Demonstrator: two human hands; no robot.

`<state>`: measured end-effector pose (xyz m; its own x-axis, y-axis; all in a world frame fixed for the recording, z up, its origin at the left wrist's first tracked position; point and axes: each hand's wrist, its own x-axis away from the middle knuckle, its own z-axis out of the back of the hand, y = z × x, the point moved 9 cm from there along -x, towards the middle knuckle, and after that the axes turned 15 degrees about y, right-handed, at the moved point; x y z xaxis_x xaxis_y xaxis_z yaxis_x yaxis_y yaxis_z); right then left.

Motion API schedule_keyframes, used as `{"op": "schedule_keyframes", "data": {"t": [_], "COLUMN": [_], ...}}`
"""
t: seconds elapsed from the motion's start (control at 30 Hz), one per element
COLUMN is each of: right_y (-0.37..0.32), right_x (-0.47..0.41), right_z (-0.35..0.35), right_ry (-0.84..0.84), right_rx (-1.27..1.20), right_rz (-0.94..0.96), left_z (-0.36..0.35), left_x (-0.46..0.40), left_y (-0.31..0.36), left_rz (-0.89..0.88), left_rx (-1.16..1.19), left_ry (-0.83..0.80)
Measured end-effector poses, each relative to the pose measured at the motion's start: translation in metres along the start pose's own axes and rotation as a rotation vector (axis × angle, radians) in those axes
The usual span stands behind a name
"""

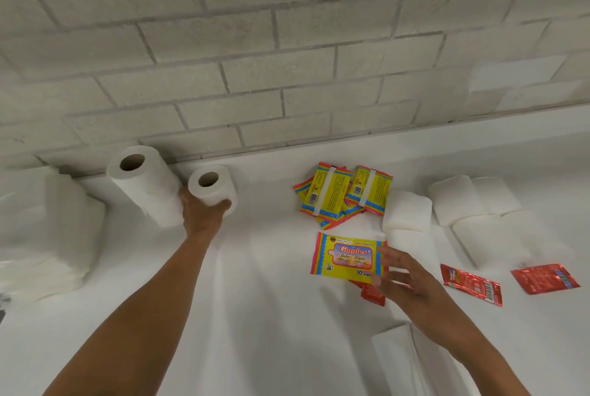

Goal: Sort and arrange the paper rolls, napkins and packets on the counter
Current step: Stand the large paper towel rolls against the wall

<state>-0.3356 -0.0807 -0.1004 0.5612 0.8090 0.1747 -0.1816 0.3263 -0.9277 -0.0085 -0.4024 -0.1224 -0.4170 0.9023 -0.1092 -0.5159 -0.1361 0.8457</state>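
I have my left hand (pixel 204 209) wrapped around the short paper roll (pixel 212 186), thumb on one side and fingers curled over the near face, standing it on end at the back of the counter (pixel 255 316) just beside the tall paper roll (pixel 145 183). To do this step well, I judge that the short roll should go down flat on its end, close against the tall one and in line with the brick wall (pixel 287 44), with a light grip so the soft wound paper does not dent; I should let go only once it stands steady. My right hand (pixel 404 277) hovers with fingers spread and loose at the right edge of the yellow wipes packet (pixel 346 256); I cannot tell whether the fingertips touch it. That packet lies flat and face up, glossy film with a red and blue border, apart from the heap of like packets (pixel 341 196) lying face down behind it. The rolls are white, matte and cylindrical with brown card cores. A thick stack of folded napkins (pixel 64 236) sits at far left, soft folded tissue bundles (pixel 463 204) at right, and flat shiny red sachets (pixel 471 284) lie near the right hand, one partly under it.
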Motion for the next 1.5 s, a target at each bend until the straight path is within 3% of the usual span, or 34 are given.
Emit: {"op": "schedule_keyframes", "data": {"t": [0.57, 0.73, 0.97, 1.2, 1.5], "right_y": [-0.010, -0.011, 0.025, 0.048, 0.036], "right_x": [0.023, 0.038, 0.059, 0.077, 0.081], "right_z": [0.011, 0.026, 0.039, 0.034, 0.030], "right_ry": [0.098, 0.170, 0.154, 0.099, 0.136], "right_rx": [0.114, 0.292, 0.505, 0.404, 0.294], "right_rz": [0.053, 0.120, -0.078, -0.216, -0.170], "left_z": [0.011, 0.017, 0.025, 0.039, 0.050], "left_x": [0.038, 0.069, 0.121, 0.189, 0.274], "left_y": [-0.021, -0.022, -0.012, 0.019, 0.048], "left_rz": [0.085, 0.103, 0.089, -0.002, -0.073], "left_rx": [0.026, 0.050, 0.133, 0.181, 0.209], "left_ry": [-0.122, -0.157, -0.273, -0.386, -0.651]}}
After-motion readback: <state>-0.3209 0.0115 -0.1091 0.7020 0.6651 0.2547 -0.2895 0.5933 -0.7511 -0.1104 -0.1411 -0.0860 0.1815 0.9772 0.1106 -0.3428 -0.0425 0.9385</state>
